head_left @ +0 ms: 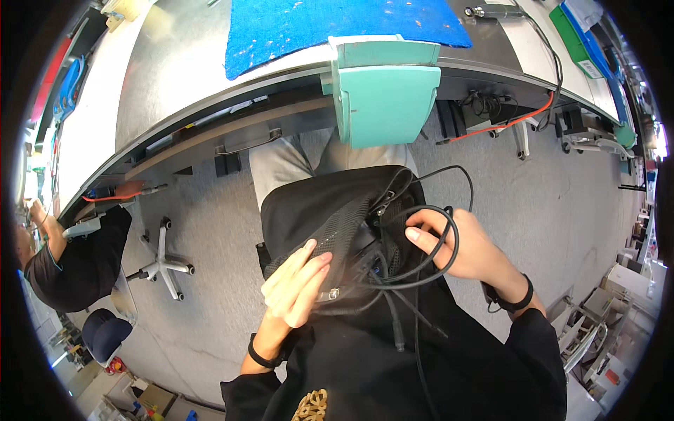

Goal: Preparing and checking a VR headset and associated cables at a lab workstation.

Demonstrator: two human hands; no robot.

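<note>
A black bag (pixel 330 186) with mesh panels and zippers lies on my lap, its mesh compartment partly open. My left hand (pixel 295 288) rests against the near left side of the mesh, fingers stretched out, beside a zipper pull (pixel 330 295). At the right side of the opening, my right hand (pixel 460 245) has its fingers curled and its thumb close to them. Whatever is between those fingertips is too small to make out. A looped black cable (pixel 454 238) crosses in front of my right hand and runs to the middle of the bag.
Ahead stands a workbench with a blue mat (pixel 344 24) and a teal bin (pixel 386 102) at its front edge. Another person (pixel 77 263) sits at the left near a wheeled chair base (pixel 165 263). An orange cable (pixel 502 126) hangs under the bench. Shelving stands at the lower right.
</note>
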